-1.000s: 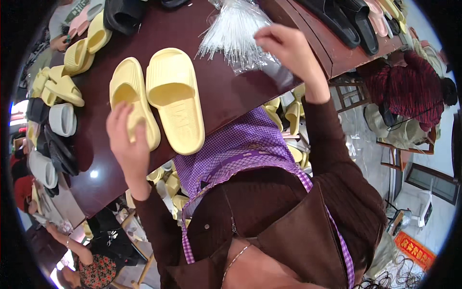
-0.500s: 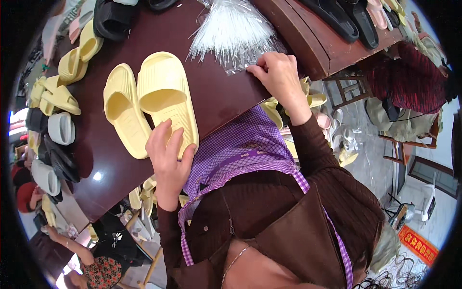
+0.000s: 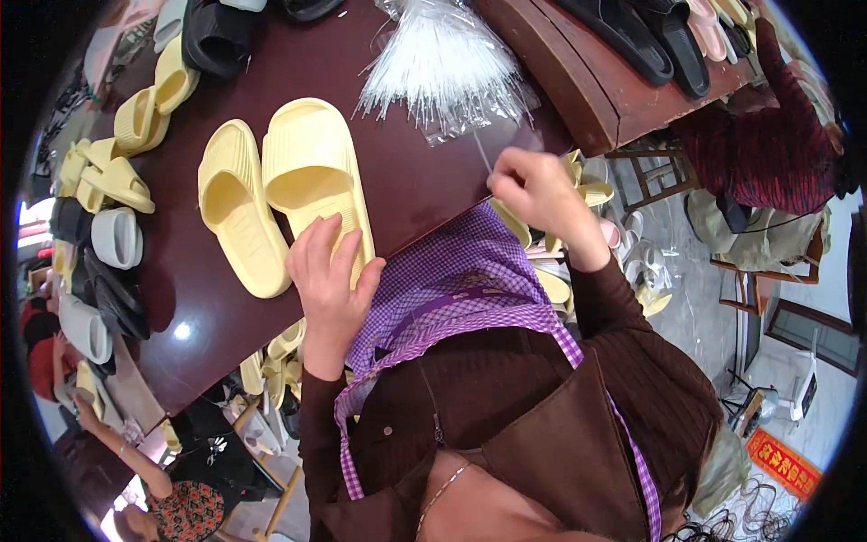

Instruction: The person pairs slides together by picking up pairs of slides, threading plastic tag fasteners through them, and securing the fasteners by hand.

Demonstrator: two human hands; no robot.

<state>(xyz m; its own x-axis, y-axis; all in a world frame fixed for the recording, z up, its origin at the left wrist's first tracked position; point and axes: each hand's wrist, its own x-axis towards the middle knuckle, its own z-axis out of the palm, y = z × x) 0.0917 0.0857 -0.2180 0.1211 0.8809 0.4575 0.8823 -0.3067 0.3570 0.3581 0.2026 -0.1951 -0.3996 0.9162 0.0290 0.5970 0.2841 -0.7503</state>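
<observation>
Two pale yellow slippers lie side by side on the dark red table: the left slipper [image 3: 239, 203] and the right slipper [image 3: 312, 144]. My left hand [image 3: 330, 280] rests over the heel end of the right slipper, fingers loosely spread and not wrapped round it. At the table's near edge, my right hand [image 3: 542, 194] is closed in a pinch. A thin whitish plastic strand [image 3: 483, 152], blurred, sticks up from its fingertips. Beyond that hand lies a clear bag with a fanned bundle of white plastic strands [image 3: 442, 68].
More yellow, grey and black slippers line the left side, among them a black slipper [image 3: 215, 38]. A second table [image 3: 591, 81] carries black slippers [image 3: 664, 41] at upper right. Co-workers sit at lower left and far right. Many slippers lie below the table edge.
My right hand has drawn back from the bag toward the table's near edge, its fingers now curled with a strand. My left hand has shifted slightly right over the slipper's heel.
</observation>
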